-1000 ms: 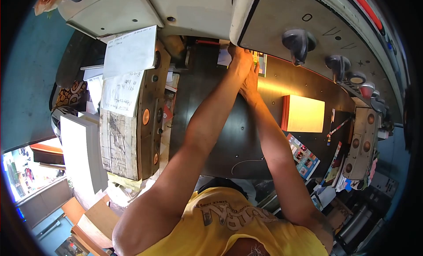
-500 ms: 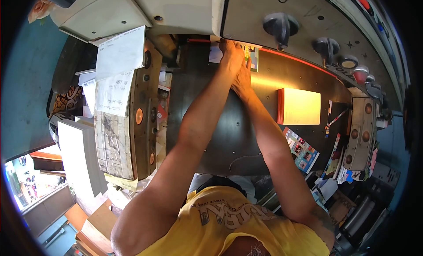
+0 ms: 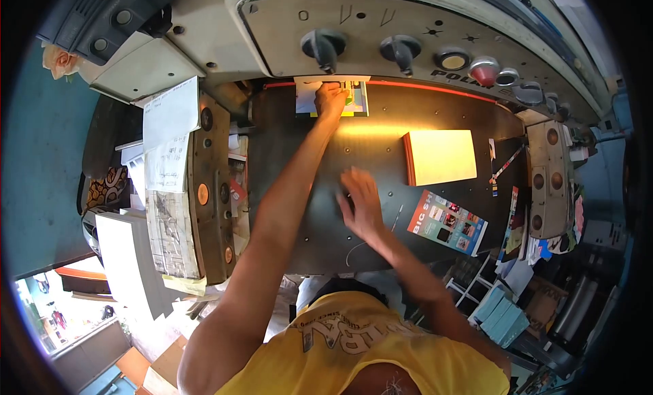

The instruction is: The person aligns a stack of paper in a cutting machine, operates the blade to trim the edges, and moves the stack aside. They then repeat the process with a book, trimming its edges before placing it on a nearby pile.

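Observation:
At the back of a dark machine bed (image 3: 326, 218), my left hand (image 3: 331, 101) rests on colourful printed sheets (image 3: 357, 104). Its fingers are bent and closed, and their tips are partly hidden, so what they grip cannot be made out. A bright green and yellow patch shows just right of them. My right hand (image 3: 362, 204) hangs over the middle of the bed, slightly smeared by motion. Its thumb stands apart from the fingers and it holds nothing.
A thick cream paper stack (image 3: 443, 157) with a reddish side lies to the right. Nearer is a printed card (image 3: 447, 222). A control panel (image 3: 422, 44) with knobs overhangs the back. Handwritten papers (image 3: 170, 109) hang on the left side block.
My right hand has left the printed sheets and come back toward my body. The left hand stays at the sheets. The view has shifted, showing more of the control panel.

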{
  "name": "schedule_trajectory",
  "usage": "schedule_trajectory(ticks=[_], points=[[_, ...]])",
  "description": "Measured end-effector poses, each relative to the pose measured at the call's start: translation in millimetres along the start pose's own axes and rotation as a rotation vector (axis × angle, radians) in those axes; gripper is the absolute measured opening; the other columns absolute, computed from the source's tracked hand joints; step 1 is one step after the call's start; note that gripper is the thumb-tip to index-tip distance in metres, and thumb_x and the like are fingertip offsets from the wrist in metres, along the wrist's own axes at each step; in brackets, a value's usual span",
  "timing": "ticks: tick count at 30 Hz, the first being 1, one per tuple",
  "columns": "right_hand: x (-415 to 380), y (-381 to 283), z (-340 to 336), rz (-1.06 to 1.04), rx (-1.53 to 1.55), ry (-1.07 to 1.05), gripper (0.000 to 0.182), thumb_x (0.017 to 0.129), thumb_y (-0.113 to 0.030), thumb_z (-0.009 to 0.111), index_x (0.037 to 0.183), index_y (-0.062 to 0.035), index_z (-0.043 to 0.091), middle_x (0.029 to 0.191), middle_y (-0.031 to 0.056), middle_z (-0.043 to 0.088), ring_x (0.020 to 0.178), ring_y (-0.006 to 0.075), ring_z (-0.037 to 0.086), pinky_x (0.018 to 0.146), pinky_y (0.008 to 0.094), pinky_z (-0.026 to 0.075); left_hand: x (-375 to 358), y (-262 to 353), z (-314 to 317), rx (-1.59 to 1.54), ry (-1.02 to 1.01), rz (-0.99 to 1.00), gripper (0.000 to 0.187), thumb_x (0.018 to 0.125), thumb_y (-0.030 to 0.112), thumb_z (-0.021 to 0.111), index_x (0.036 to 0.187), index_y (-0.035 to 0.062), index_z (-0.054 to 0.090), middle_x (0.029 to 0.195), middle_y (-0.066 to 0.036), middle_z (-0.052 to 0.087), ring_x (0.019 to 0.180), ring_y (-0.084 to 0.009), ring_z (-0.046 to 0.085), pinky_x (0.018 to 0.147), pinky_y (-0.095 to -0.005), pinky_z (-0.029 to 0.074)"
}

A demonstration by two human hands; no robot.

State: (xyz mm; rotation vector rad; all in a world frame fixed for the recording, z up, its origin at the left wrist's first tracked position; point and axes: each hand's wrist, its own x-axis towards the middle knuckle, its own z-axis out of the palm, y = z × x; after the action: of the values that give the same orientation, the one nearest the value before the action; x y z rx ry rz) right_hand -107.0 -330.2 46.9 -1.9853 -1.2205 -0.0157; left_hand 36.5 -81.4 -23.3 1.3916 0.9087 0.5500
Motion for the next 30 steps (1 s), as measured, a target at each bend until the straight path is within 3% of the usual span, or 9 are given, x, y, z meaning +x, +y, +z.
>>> schedule_trajectory(ticks=[5,9,11,14,23,26,28,29,30], points=[[-117,-18,-72,0.091,0.081,-0.125,0.029,0.083,-0.004,0.071,0.112,0.0007,0.066,0.116,0.0188,0.063,0.109,0.0385,0.06,0.093,0.0479,0.05,14,20,14,0.413,0.22,0.349,0.062,0.069,0.046,0.089,0.102,-0.0001,0.066,0.1,-0.018,0.069,0.1,-0.0376,0.064,0.092,-0.0478,0.048],[-150,9,-127,0.246,0.027,-0.044,0.022,0.084,-0.002,0.07,0.105,0.0017,0.067,0.106,0.0177,0.066,0.099,0.0377,0.064,0.089,0.0451,0.052,40,-14,29,0.514,0.351,0.321,0.06,0.065,0.049,0.091,0.09,0.001,0.065,0.093,-0.016,0.067,0.092,-0.0345,0.062,0.088,-0.0468,0.048],[-163,32,-152,0.335,-0.017,0.049,0.022,0.084,-0.002,0.07,0.106,0.002,0.066,0.104,0.0175,0.066,0.097,0.0378,0.064,0.088,0.0447,0.051,46,-24,27,0.572,0.438,0.522,0.06,0.065,0.051,0.092,0.085,0.0027,0.063,0.084,-0.014,0.064,0.078,-0.0313,0.061,0.075,-0.0423,0.05],[-173,55,-178,0.35,-0.203,0.092,0.029,0.085,-0.007,0.072,0.113,0.0003,0.065,0.114,0.018,0.063,0.104,0.039,0.06,0.091,0.0478,0.049,56,-30,22,0.503,0.397,0.444,0.057,0.067,0.05,0.092,0.078,0.0037,0.062,0.078,-0.009,0.063,0.072,-0.023,0.058,0.069,-0.0382,0.05],[-205,145,-202,0.327,-0.486,-0.002,0.048,0.091,-0.028,0.067,0.131,-0.0033,0.056,0.131,0.0164,0.053,0.123,0.0356,0.049,0.107,0.0556,0.035,63,-35,14,0.506,0.338,0.485,0.057,0.068,0.047,0.092,0.077,0.0023,0.058,0.078,-0.01,0.059,0.072,-0.0264,0.056,0.07,-0.04,0.049],[-220,143,-200,0.319,-0.404,0.156,0.041,0.09,-0.023,0.069,0.125,-0.0025,0.059,0.119,0.0171,0.06,0.112,0.0382,0.056,0.098,0.0536,0.039,77,-54,9,0.432,0.346,0.63,0.051,0.069,0.041,0.093,0.078,0.0063,0.056,0.078,-0.008,0.058,0.073,-0.0247,0.053,0.073,-0.0399,0.045],[-244,127,-190,0.377,-0.377,0.242,0.025,0.092,-0.017,0.069,0.112,-0.0029,0.062,0.105,0.0163,0.063,0.099,0.0397,0.059,0.089,0.0525,0.043,61,-40,24,0.437,0.435,0.54,0.054,0.067,0.044,0.093,0.077,0.0073,0.055,0.077,-0.009,0.058,0.077,-0.0296,0.053,0.079,-0.0436,0.043],[-255,111,-188,0.466,-0.315,0.254,0.019,0.091,-0.011,0.069,0.107,-0.0042,0.061,0.097,0.0139,0.065,0.092,0.0372,0.06,0.085,0.0513,0.044,55,-36,29,0.456,0.487,0.572,0.055,0.067,0.046,0.092,0.077,0.0072,0.054,0.077,-0.011,0.057,0.08,-0.0325,0.054,0.081,-0.0458,0.042],[-275,93,-173,0.769,-0.083,0.313,0.015,0.094,-0.014,0.067,0.103,-0.0041,0.061,0.094,0.0118,0.064,0.092,0.0335,0.06,0.086,0.0487,0.044,48,-34,34,0.487,0.547,0.626,0.054,0.069,0.044,0.091,0.077,0.0066,0.052,0.081,-0.012,0.056,0.086,-0.0353,0.054,0.085,-0.049,0.041]])
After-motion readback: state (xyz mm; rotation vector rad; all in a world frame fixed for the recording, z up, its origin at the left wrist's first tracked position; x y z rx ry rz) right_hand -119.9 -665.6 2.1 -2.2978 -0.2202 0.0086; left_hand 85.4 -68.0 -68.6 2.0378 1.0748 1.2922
